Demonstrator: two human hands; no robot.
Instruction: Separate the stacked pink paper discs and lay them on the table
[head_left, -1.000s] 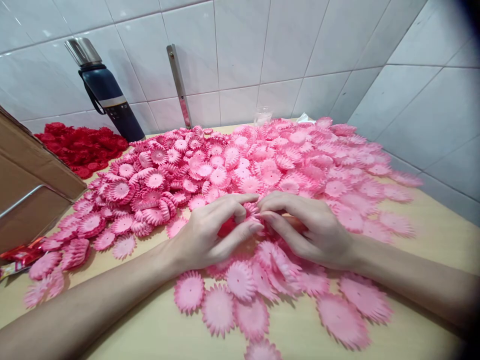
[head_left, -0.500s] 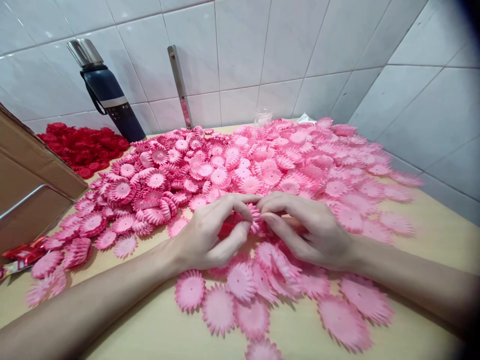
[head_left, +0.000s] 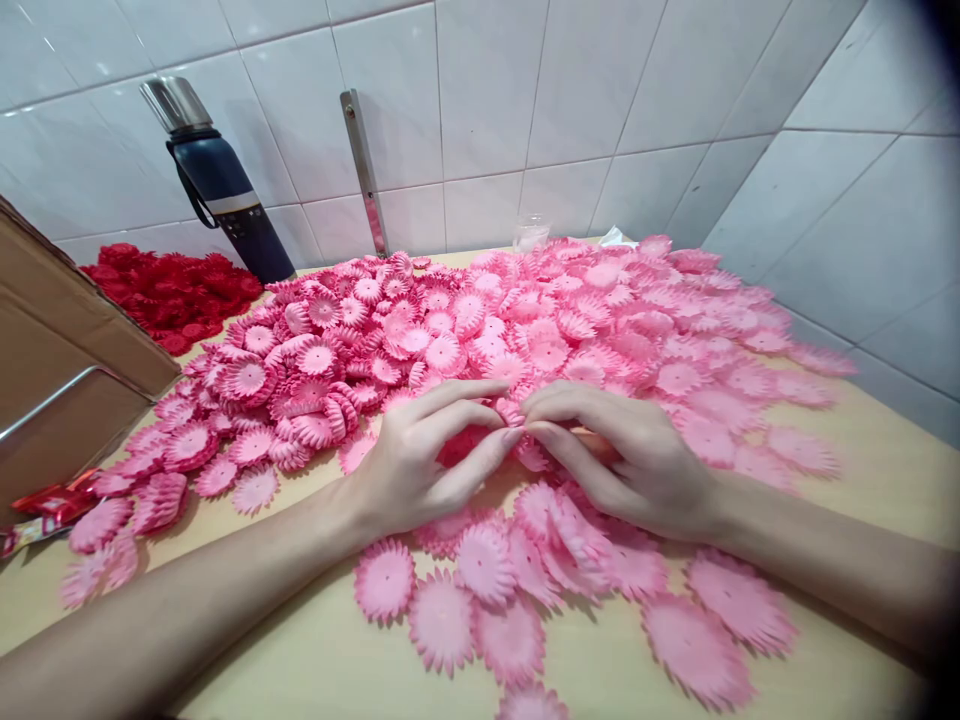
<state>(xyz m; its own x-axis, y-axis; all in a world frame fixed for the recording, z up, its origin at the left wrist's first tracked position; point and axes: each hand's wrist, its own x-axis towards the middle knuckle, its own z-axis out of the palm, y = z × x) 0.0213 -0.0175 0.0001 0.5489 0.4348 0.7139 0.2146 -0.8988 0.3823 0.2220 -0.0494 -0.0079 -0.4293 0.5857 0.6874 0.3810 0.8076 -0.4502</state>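
Observation:
Between my fingertips is a small pink petal disc with a frilled edge, partly hidden by the fingers. My left hand pinches it from the left, thumb and fingers closed near its rim. On the other side my right hand grips it too, with the thumb below and the fingers curled over. Just below both hands lie loose, flat pink petal discs, several overlapping. Behind the hands spreads a big heap of pink petal discs, the smaller, darker ones at the left and the larger, paler ones at the right.
A dark blue flask stands at the back left beside a pile of red petal pieces. At far left is a cardboard box, with a red wrapper below it. A clear cup stands by the tiled wall.
The fingers of both hands have shifted slightly around the small disc, the left thumb now reaching closer to the right fingertips. The camera view has moved a little.

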